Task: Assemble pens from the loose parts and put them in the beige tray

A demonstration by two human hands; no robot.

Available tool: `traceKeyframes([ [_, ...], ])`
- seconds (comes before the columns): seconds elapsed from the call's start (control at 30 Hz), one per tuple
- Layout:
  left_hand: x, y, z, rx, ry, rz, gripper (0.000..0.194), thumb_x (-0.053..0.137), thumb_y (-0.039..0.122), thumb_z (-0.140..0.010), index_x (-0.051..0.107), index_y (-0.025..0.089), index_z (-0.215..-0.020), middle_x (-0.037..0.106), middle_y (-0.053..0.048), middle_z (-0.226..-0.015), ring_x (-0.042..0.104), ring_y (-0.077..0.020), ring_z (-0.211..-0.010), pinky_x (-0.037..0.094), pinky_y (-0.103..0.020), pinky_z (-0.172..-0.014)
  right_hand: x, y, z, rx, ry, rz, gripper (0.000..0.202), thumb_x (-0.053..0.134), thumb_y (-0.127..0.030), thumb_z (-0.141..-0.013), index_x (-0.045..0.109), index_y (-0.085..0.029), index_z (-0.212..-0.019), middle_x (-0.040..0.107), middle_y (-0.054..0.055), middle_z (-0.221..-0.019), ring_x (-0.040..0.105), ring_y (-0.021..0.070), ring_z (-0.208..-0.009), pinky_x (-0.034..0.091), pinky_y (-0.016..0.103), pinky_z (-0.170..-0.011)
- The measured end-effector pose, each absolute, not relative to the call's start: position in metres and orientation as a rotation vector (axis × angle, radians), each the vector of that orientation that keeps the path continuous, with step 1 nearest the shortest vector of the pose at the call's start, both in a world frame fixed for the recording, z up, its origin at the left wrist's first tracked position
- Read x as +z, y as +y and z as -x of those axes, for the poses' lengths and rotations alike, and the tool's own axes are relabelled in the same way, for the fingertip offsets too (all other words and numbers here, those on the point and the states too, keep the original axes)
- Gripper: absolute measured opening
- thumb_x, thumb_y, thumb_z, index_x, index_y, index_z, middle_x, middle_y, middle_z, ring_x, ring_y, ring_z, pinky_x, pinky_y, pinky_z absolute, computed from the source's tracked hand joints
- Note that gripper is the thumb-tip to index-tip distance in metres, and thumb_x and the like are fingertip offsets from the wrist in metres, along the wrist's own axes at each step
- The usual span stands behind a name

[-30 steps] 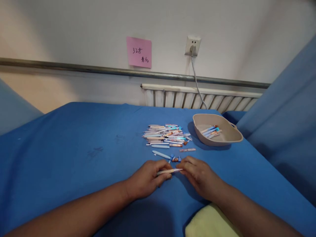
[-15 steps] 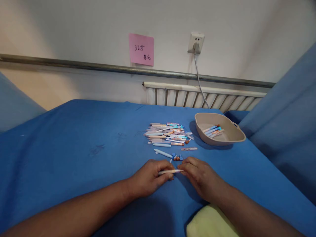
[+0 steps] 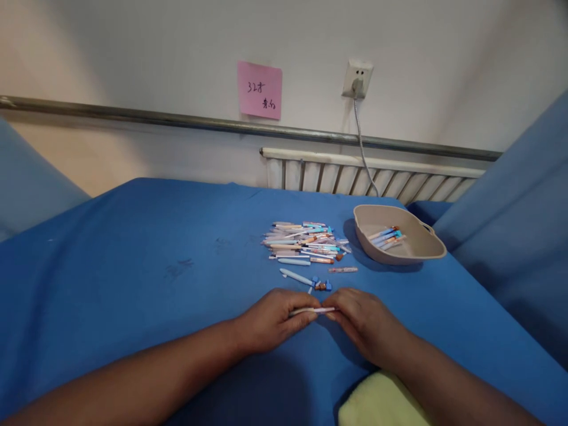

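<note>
Close to the cloth, my left hand is closed on a slim cream pen part. My right hand pinches the right end of the same piece, whose pale pinkish-white section shows between the hands. The fingertips of both hands nearly meet. Whether this is one piece or two joined parts I cannot make out. Just beyond the fingers lie a light blue pen barrel and several small blue and brown pieces. A short pinkish pen part rests to their right.
Behind these lies a heap of pen parts on the blue cloth. A beige basket at the right holds several pens. Yellow-green fabric is at the near edge. A socket with a cord is on the wall.
My hands have come closer together along the pen part, and the right fingers now grip its end. The tapered tip seen before is now covered. The view has shifted slightly.
</note>
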State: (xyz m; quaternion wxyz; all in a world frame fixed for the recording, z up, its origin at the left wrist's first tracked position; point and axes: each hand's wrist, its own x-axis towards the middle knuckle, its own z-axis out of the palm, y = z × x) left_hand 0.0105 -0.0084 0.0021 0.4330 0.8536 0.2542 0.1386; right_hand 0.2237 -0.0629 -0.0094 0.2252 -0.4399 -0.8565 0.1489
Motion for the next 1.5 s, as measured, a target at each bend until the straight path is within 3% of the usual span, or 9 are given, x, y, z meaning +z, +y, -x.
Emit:
traceKeyframes([
  [0.4, 0.001, 0.001, -0.006, 0.32, 0.776, -2.091, 0.026, 0.045, 0.033, -0.089, 0.066, 0.016, -0.089, 0.062, 0.001, -0.073, 0.054, -0.0122, -0.068, 0.04, -0.018, -0.062, -0.008, -0.06, -0.234, 0.425, -2.2, 1.165, 0.014, 0.044, -0.021, -0.093, 0.056, -0.022, -0.1, 0.065, 0.005, -0.089, 0.059, 0.0167, -0.084, 0.045, 0.028, -0.075],
  [0.6, -0.002, 0.015, -0.003, 0.512, 0.948, -1.952, 0.029, 0.047, 0.035, -0.086, 0.067, 0.015, -0.09, 0.065, -0.001, -0.083, 0.057, -0.0162, -0.081, 0.044, -0.022, -0.073, -0.023, -0.042, -0.254, 0.358, -2.047, 1.441, 0.013, 0.046, -0.023, -0.09, 0.058, -0.02, -0.091, 0.064, 0.004, -0.085, 0.059, 0.0173, -0.079, 0.045, 0.029, -0.071],
  [0.73, -0.007, 0.022, -0.003, 0.537, 0.991, -1.902, 0.031, 0.047, 0.039, -0.086, 0.066, 0.015, -0.089, 0.062, 0.0, -0.079, 0.055, -0.015, -0.074, 0.044, -0.022, -0.068, -0.033, -0.028, -0.261, 0.301, -2.086, 1.563, 0.01, 0.049, -0.02, -0.088, 0.059, -0.019, -0.084, 0.063, 0.004, -0.085, 0.058, 0.0185, -0.082, 0.044, 0.031, -0.075],
  [0.93, -0.01, 0.021, -0.005, 0.504, 0.931, -1.951, 0.032, 0.044, 0.038, -0.088, 0.067, 0.016, -0.092, 0.063, 0.0, -0.081, 0.055, -0.0153, -0.076, 0.043, -0.022, -0.069, -0.034, -0.011, -0.263, 0.176, -2.113, 1.612, 0.021, 0.047, -0.014, -0.089, 0.06, -0.02, -0.103, 0.064, 0.006, -0.105, 0.054, 0.0193, -0.096, 0.041, 0.032, -0.084],
  [1.5, -0.005, 0.017, -0.009, 0.497, 0.926, -2.049, 0.033, 0.043, 0.038, -0.089, 0.068, 0.017, -0.095, 0.067, -0.001, -0.086, 0.06, -0.0172, -0.081, 0.044, -0.023, -0.074, -0.032, -0.008, -0.261, 0.246, -2.26, 1.698, 0.021, 0.047, -0.017, -0.091, 0.058, -0.017, -0.108, 0.063, 0.009, -0.099, 0.058, 0.0201, -0.093, 0.041, 0.029, -0.081],
])
